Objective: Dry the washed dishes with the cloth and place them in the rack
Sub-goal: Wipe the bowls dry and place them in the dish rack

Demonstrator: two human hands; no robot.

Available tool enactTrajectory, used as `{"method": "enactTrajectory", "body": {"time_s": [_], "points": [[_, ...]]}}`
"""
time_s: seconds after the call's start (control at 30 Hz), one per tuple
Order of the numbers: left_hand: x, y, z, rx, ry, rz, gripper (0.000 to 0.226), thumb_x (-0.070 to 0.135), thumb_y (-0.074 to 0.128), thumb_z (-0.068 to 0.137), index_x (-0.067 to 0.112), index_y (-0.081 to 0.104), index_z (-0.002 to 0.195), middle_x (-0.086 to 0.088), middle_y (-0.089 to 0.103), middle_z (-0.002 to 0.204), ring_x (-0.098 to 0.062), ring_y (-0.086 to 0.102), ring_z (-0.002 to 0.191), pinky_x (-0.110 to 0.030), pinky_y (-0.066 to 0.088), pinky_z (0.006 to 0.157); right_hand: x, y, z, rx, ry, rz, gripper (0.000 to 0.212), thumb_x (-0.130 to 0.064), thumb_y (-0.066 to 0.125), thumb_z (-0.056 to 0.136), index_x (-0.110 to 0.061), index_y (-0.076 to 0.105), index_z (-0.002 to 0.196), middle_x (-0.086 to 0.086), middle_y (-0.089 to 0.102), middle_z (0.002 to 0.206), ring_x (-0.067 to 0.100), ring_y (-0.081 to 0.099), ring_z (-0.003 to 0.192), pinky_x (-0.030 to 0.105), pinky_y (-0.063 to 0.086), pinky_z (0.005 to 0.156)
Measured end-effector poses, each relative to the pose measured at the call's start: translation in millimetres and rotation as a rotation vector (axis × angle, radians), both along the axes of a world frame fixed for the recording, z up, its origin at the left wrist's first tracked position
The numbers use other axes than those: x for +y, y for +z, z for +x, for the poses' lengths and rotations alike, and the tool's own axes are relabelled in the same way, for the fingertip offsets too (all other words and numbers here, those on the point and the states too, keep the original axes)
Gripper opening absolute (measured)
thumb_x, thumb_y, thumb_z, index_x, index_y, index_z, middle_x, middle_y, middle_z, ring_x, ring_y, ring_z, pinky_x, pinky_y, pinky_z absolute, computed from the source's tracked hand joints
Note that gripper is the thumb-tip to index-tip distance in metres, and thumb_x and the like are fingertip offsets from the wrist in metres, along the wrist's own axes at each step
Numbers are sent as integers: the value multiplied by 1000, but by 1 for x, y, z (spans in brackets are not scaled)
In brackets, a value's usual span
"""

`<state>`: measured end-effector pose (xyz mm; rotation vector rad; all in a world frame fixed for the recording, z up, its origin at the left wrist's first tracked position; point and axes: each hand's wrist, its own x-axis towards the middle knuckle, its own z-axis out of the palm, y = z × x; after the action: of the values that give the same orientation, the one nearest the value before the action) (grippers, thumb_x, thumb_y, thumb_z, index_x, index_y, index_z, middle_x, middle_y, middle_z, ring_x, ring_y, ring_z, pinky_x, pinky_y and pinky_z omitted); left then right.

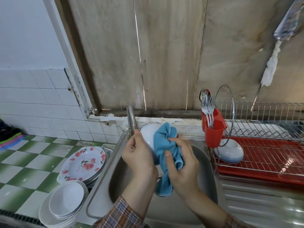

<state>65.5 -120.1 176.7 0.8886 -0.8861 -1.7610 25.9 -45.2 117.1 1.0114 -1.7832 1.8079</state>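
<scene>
Nearest to the viewer, two checked sleeves (118,216) reached in over the front edge of the sink (204,163). Just left of the sink's near corner, a stack of bowls (65,199) sat on the green-and-white worktop (24,163).

Over the sink, the two hands were close together, each clamped on something. The left hand (138,155) gripped a white bowl (148,134), tipped on its side, with its fingers curled round the rim. The right hand (182,163) clutched a blue cloth (164,142) and pressed it against the bowl. The loose end of the cloth hung down into the sink, where it seemed to cover a round rim, though that part was too hidden to name.

Left of the sink and behind the stack lay a pile of flowered plates (83,162). At the sink's back edge stood the tap (131,119), just beside the bowl.

Right of the sink stood the wire rack (263,155) over a red tray (246,175). A few pale dishes (230,150) were nested at the end of the rack nearest the sink. A red holder (213,134) hung on that same end, with forks and a spoon (208,104) upright in it.
</scene>
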Motion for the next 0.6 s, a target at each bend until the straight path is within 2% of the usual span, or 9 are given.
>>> {"method": "enactTrajectory", "body": {"time_s": [0.07, 0.13, 0.2, 0.27, 0.33, 0.37, 0.43, 0.5, 0.6], "points": [[-7, 2, -2, 22, -3, -6, 21, 26, 64, 92, 26, 74, 74, 2, 69, 78, -25, 62, 80, -42, 55, 72, 5, -4, -9, 109, 0, 42, 24, -25, 56, 86, -19, 57, 109, 2, 61, 109, 13, 56, 111, 21, 44, 97], [-5, 5, -3, 30, -36, -6, 14, 23, 62, 94, 24, 74, 86, 1, 73, 89, -20, 66, 90, -39, 58, 75, 2, -4, -13, 13, -15, -10, 24, -27, 53, 87, -22, 55, 110, 7, 58, 113, 13, 54, 112, 20, 43, 97], [4, 8, -4, 28, -56, 7, 15, 21, 61, 94, 21, 74, 86, -1, 75, 90, -23, 68, 92, -44, 58, 83, -4, -3, -6, -74, 13, -106, 26, -30, 50, 90, -23, 53, 115, 12, 53, 121, 16, 51, 117, 24, 43, 97], [9, 11, -4, 67, -78, 40, 17, 19, 61, 95, 19, 75, 85, -5, 76, 89, -25, 70, 90, -47, 56, 88, -8, -10, 4, 64, -18, -97, 29, -37, 48, 96, -23, 51, 121, 18, 45, 134, 32, 42, 131, 39, 39, 107], [8, 16, -3, 116, -123, 102, 16, 20, 62, 94, 17, 75, 86, -10, 75, 91, -30, 70, 91, -47, 56, 88, -10, -21, 8, 196, -35, -57, 32, -43, 44, 99, -29, 47, 127, 17, 36, 142, 40, 33, 135, 45, 34, 111], [7, 17, -4, 136, -144, 139, 15, 20, 63, 93, 16, 75, 85, -10, 75, 92, -31, 70, 91, -48, 56, 87, -10, -20, 12, 126, -12, -88, 33, -45, 45, 99, -34, 43, 130, 16, 34, 142, 36, 36, 134, 41, 38, 109], [6, 18, -8, 138, -176, 166, 14, 22, 65, 91, 16, 75, 83, -8, 75, 91, -29, 68, 87, -49, 56, 86, -12, -8, 22, -188, 94, -261, 38, -44, 49, 96, -45, 37, 132, 10, 41, 139, 14, 46, 128, 23, 43, 101], [6, 18, -12, 146, -195, 148, 14, 21, 67, 90, 17, 75, 79, -4, 75, 87, -25, 67, 85, -47, 57, 84, -13, 10, 29, -445, 115, -464, 39, -34, 49, 92, -36, 41, 130, -8, 55, 126, -4, 56, 112, 10, 44, 89], [-1, 19, -10, 168, -216, -17, 18, 18, 64, 92, 19, 76, 78, 0, 76, 84, -18, 68, 82, -35, 58, 76, -5, 24, -1, -869, 156, -593, 18, -31, 50, 95, -22, 59, 108, -13, 69, 86, -2, 66, 78, 13, 50, 65]]}}
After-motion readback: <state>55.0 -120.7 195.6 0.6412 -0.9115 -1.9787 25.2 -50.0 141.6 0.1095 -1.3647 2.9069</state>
